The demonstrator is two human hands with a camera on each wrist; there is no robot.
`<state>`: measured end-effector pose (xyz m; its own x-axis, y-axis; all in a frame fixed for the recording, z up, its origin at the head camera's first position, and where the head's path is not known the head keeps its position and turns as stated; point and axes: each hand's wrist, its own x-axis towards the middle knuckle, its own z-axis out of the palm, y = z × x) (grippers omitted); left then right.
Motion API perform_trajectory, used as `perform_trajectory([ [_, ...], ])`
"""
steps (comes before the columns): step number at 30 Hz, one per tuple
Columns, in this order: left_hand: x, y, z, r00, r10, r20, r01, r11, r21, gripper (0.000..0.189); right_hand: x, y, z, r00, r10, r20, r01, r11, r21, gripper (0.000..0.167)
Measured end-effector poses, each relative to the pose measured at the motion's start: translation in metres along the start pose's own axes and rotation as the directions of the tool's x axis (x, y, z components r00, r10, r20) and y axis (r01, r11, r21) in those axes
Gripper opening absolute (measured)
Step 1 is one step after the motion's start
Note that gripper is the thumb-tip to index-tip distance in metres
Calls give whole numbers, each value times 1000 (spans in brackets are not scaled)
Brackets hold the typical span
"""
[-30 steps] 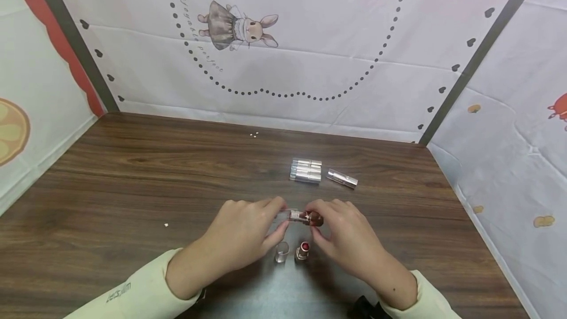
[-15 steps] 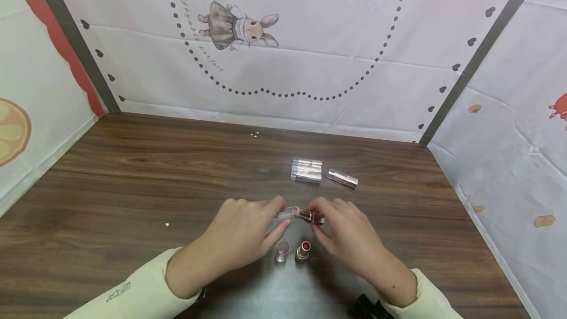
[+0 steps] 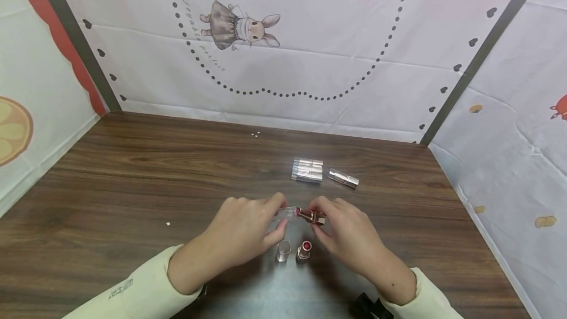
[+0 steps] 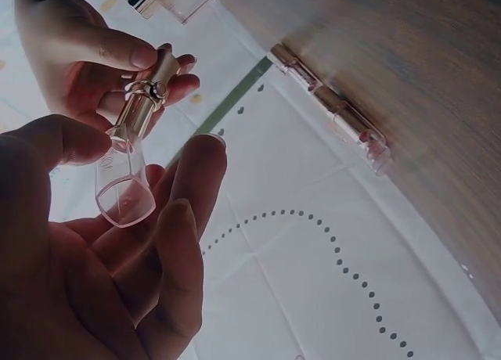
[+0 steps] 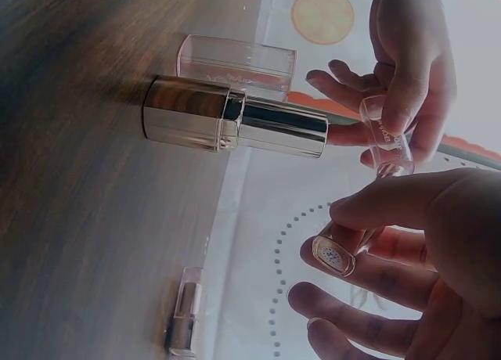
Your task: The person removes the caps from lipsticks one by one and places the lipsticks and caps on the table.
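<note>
My left hand pinches a clear lipstick cap between thumb and index finger. Opposite it, the fingers of my right hand grip the gold base of a lipstick, whose red tip points left. The cap's mouth meets the tip end of the lipstick in the left wrist view. Below the hands a second lipstick stands upright and uncapped, its red bullet showing. Beside it on the left stands another clear cap, also seen in the right wrist view as a pinkish clear cap.
Farther back, several capped silvery lipsticks lie side by side, with a single capped lipstick at an angle to their right. Tiny white bits dot the wooden table. Printed cloth walls the back and sides. A black object lies near the right sleeve.
The clear cap has slid left off most of the lipstick, baring its red tip. The lipstick now tilts slightly in my right hand. The standing lipstick and cap stay put.
</note>
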<state>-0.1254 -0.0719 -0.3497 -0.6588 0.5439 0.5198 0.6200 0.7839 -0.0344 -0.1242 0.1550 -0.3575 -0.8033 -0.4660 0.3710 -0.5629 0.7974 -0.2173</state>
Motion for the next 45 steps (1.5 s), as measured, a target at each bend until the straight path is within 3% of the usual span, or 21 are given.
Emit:
perform_trajectory([
  [19,-1,-8,11,1000,-29,12,29,999,-27,24,1,8,7,1000,6,-7,-6,1000,8,33],
  [31,-1,-10,15,999,-5,52,5,1000,-8,25,1,8,9,1000,-5,21,5,1000,-7,34],
  [41,1,-11,16,975,-20,221,43,994,-101,27,2,13,16,998,-17,65,17,1000,0,32],
  [45,0,-12,18,958,-13,286,62,984,-166,24,3,13,18,996,-19,88,18,1000,12,31],
])
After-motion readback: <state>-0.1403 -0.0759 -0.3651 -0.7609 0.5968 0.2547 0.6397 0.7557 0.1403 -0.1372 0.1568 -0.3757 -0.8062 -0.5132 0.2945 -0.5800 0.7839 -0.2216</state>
